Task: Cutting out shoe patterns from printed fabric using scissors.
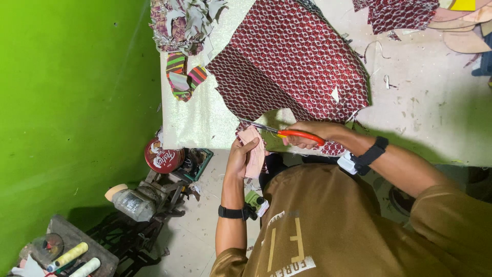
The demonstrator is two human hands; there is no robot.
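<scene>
**Scissors in red patterned cloth at the table edge**

The blades of the scissors [287, 132] are thin and partly lost against the pattern, so it is hard to see if they are open or closed. The fingers of the right hand [312, 134] are hidden behind the orange handles. The near edge of the red patterned cloth [292, 61] is covered by both hands, and the table [435, 102] is cut off at the top and right.

The right hand is closed around the orange handles of the scissors, with the blades pointing toward the left hand [241, 156]. The left hand grips a pale pink piece [254, 151] with curled fingers, just below the blade tips. The cloth lies spread on the table, directly beyond both hands, and its near edge meets them.
</scene>
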